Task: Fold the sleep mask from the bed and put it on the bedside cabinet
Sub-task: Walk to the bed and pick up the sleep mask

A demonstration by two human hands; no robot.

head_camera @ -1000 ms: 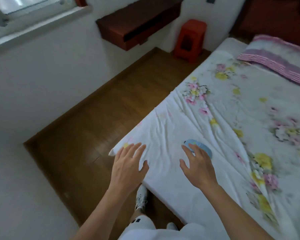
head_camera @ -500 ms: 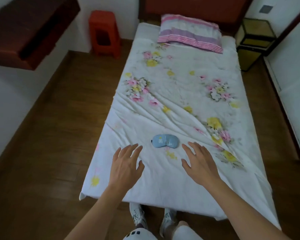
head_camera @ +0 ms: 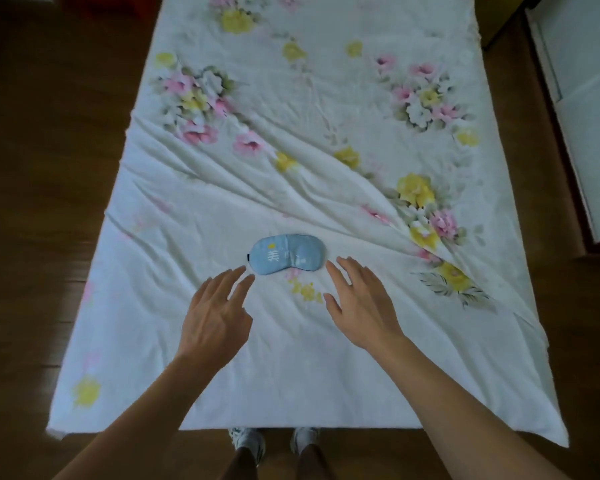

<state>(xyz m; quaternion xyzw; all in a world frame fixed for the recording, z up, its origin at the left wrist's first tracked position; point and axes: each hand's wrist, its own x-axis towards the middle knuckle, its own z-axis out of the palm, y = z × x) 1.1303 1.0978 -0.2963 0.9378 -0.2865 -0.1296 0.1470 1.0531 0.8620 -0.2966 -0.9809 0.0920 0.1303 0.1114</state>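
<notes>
A light blue sleep mask [head_camera: 287,252] with white print lies flat and unfolded on the floral white bed sheet [head_camera: 291,368], near the foot of the bed. My left hand [head_camera: 217,317] hovers just below and left of it, fingers spread, its fingertips a little short of the mask's left end. My right hand [head_camera: 359,303] is open at the mask's right side, fingertips close to its right end. Neither hand touches the mask. The bedside cabinet is out of view.
The wrinkled sheet covers the whole bed. Dark wooden floor [head_camera: 49,168] runs along the left side and a narrower strip on the right. A white panel [head_camera: 582,98] stands at the right edge. My shoes [head_camera: 248,441] are at the bed's foot.
The view swung from the bed's corner to face the bed squarely and tilted down. Both hands moved forward toward the mask, which has stayed in place on the sheet.
</notes>
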